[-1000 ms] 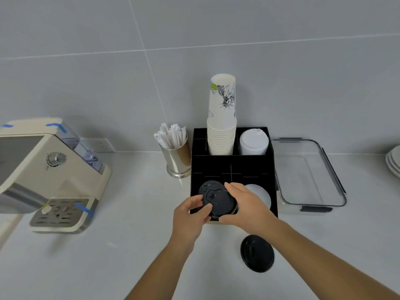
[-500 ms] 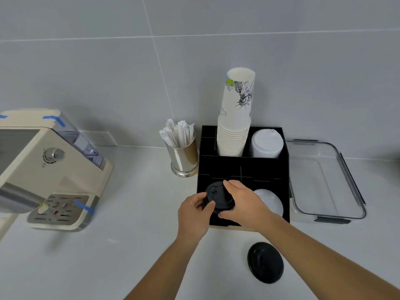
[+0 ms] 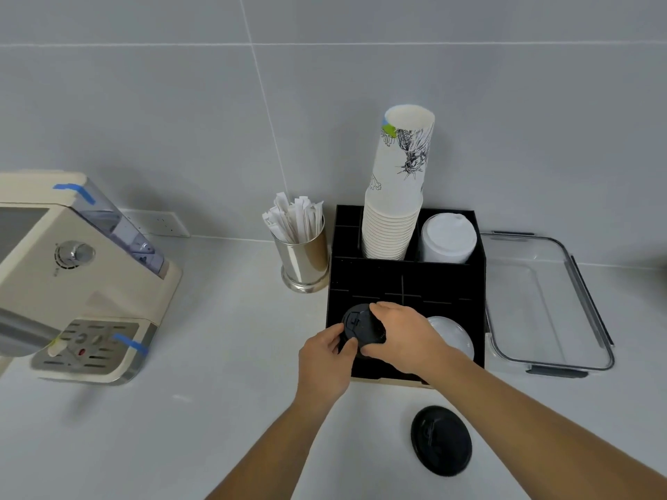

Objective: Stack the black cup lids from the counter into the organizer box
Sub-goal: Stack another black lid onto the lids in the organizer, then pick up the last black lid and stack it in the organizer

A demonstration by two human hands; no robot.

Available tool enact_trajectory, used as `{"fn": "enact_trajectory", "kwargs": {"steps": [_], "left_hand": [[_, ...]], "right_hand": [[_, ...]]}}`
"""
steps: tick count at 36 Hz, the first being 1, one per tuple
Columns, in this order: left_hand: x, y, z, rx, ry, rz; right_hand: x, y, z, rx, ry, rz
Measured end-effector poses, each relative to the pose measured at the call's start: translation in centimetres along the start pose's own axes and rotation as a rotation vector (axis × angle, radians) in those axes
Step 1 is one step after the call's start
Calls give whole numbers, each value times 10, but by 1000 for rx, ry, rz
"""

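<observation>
A stack of black cup lids (image 3: 361,328) sits over the front left compartment of the black organizer box (image 3: 408,279). My left hand (image 3: 325,355) grips the stack's near left edge with thumb and fingers. My right hand (image 3: 404,337) covers its right side from above. Both hands hold the stack together. One more black lid (image 3: 441,439) lies flat on the white counter, in front of the box and under my right forearm. How deep the stack sits in the compartment is hidden by my hands.
The box's front right compartment holds clear lids (image 3: 453,337); paper cups (image 3: 397,196) and white lids (image 3: 447,240) fill the back. A steel cup of wrapped sticks (image 3: 301,250) stands left of the box, a coffee machine (image 3: 72,276) at far left, a clear container (image 3: 541,301) on the right.
The view has shifted, so everything sits further right in the frame. Both hands have lowered the lid stack a little toward the front left compartment; the loose lid has stayed on the counter.
</observation>
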State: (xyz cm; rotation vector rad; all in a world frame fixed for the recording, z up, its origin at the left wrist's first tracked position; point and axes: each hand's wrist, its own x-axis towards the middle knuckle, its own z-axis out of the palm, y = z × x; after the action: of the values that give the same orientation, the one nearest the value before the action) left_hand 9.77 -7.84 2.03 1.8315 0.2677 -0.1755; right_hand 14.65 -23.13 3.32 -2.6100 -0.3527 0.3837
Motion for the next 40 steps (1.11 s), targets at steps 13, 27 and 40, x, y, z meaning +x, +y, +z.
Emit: {"fn": "enact_trajectory", "kwargs": {"steps": [13,27,40], "left_hand": [[0,8,-8,63,-123,-54],[-9,19,-8,104,-109,-110],[-68,3,-19,12,-73,-243]], "right_hand": [[3,-3,-6,-32,-58,36],[-5,-16,-8,-30,-26,98],[-70,2,-20,241,64,192]]}}
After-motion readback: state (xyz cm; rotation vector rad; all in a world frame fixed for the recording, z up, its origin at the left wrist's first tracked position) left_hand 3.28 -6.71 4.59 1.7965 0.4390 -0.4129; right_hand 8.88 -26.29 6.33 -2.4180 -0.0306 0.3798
